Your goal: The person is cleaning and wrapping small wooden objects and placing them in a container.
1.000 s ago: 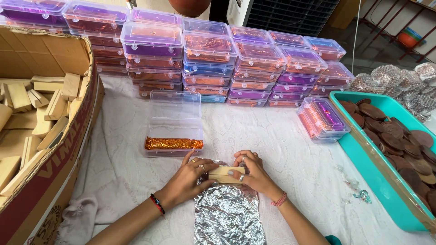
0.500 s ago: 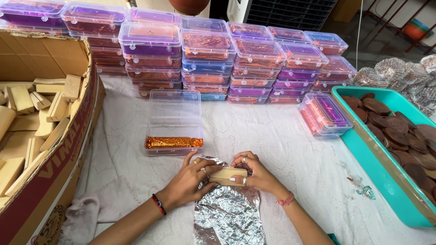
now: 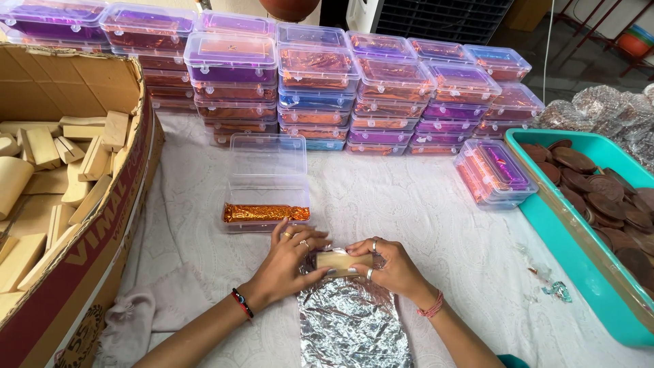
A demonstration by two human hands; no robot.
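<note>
Hands, left (image 3: 289, 262) and right (image 3: 388, 266), pinched a block (image 3: 338, 262) on foil (image 3: 351, 317); wrapping had just begun; rolling called for taut foil.

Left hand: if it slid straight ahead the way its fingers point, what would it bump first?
Probably the open clear box holding an orange foil-wrapped bar, just beyond the left hand; depth is uncertain.

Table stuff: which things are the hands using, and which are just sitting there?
In use: left hand, right hand, wooden block, silver foil sheet.

Just sitting: open clear box, teal tray, cardboard box, stacked boxes.
</note>
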